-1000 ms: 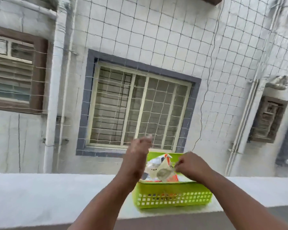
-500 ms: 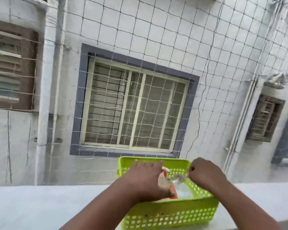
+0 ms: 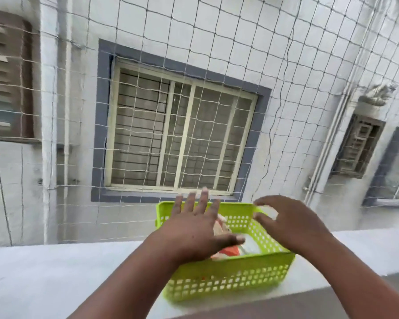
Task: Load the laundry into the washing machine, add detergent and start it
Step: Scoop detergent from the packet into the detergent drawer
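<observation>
Green basket [image 3: 228, 276] sits on ledge [image 3: 55, 272] near its front edge, detergent packet [image 3: 230, 249] inside. Left hand [image 3: 194, 233] fingers spread flat over packet; right hand [image 3: 290, 224] fingers curled, holding nothing. Risk: careless push slides basket off ledge; washing machine not visible.

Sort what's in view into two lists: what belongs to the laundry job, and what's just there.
Belongs to the job:
- left hand, open, over the basket
- right hand, open, over the basket
- green basket on the ledge
- orange-and-white packet inside it, probably detergent

Just there:
- ledge
- safety net
- barred window
- drain pipe
</observation>
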Demonstrator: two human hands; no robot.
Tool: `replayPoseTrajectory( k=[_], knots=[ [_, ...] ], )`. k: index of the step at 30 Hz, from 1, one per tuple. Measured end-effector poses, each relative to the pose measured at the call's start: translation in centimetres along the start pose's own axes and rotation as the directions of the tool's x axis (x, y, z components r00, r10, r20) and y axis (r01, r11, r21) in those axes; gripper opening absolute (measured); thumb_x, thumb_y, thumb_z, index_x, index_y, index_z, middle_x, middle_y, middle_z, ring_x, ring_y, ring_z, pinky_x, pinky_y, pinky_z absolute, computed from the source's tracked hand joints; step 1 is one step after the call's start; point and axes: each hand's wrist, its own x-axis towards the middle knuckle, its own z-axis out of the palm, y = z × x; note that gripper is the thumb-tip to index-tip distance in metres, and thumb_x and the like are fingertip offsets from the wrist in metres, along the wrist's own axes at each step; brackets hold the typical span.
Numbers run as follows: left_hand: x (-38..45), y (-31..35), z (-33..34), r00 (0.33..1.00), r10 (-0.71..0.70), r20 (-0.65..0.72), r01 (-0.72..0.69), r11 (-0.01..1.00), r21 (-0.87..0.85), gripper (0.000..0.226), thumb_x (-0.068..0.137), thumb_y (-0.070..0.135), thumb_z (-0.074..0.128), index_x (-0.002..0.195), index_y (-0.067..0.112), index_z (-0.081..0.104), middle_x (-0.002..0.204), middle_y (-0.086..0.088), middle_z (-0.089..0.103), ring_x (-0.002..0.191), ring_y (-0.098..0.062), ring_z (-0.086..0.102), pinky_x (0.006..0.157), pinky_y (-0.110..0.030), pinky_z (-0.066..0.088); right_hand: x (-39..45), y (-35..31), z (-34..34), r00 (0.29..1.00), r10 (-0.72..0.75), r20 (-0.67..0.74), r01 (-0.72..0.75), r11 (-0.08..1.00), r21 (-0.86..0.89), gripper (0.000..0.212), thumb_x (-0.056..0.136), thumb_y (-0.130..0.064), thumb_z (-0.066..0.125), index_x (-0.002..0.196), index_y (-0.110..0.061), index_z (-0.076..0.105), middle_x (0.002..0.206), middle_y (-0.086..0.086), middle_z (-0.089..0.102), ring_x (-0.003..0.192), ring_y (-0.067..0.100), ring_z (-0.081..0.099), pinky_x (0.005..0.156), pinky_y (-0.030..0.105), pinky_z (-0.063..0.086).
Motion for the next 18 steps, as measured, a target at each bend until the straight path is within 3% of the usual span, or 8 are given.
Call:
replayPoseTrajectory(
  k=[4, 7, 11, 18],
  knots=[
    [-0.5, 3.2, -0.9, 0.983, 0.097, -0.158, -0.095, 0.995, 0.018, 0.107, 0.070, 0.089, 0.014, 0.151, 0.027, -0.017, 0.157, -0.001, -0.029, 0.144, -0.022, -0.029, 0.117, -0.048, -0.019, -4.7, 1.9, -0.6, 0.969, 0.009, -0.246, -0.018, 0.999, -0.038, 0.050, 0.085, -0.047, 0.062, 0.131, -0.028, 0.057, 0.145, -0.002, 0.050, 0.138, 0.020, 0.041, 0.112, 0.035, 0.029],
    [-1.0, 7.5, -0.4, 0.950, 0.217, -0.224, -0.222, 0.975, 0.000, 0.109, 0.065, 0.089, 0.010, 0.150, 0.028, -0.020, 0.156, 0.000, -0.031, 0.143, -0.020, -0.032, 0.116, -0.046, -0.021, -8.4, 4.1, -0.6, 0.925, 0.018, -0.379, -0.045, 0.997, -0.061, 0.060, 0.078, -0.053, 0.054, 0.128, -0.021, 0.061, 0.141, 0.006, 0.053, 0.135, 0.031, 0.044, 0.108, 0.043, 0.034],
    [-1.2, 14.6, 1.6, 0.895, 0.376, -0.241, -0.394, 0.919, -0.029, 0.104, 0.070, 0.085, 0.012, 0.150, 0.028, -0.021, 0.155, 0.001, -0.032, 0.142, -0.019, -0.033, 0.116, -0.044, -0.021, -13.4, 8.7, -2.1, 0.894, 0.089, -0.440, -0.155, 0.981, -0.114, 0.067, 0.078, -0.058, 0.042, 0.133, -0.021, 0.056, 0.145, 0.006, 0.048, 0.138, 0.030, 0.039, 0.109, 0.046, 0.032],
    [-1.1, 29.1, 6.6, 0.814, 0.557, -0.168, -0.577, 0.809, -0.112, 0.110, 0.062, 0.088, 0.005, 0.150, 0.027, -0.020, 0.156, 0.002, -0.030, 0.143, -0.018, -0.031, 0.117, -0.044, -0.020, -24.0, 21.2, -6.3, 0.828, 0.269, -0.492, -0.406, 0.893, -0.194, 0.066, 0.077, -0.055, 0.047, 0.132, -0.018, 0.056, 0.146, 0.007, 0.048, 0.137, 0.031, 0.041, 0.108, 0.051, 0.037]
  ],
)
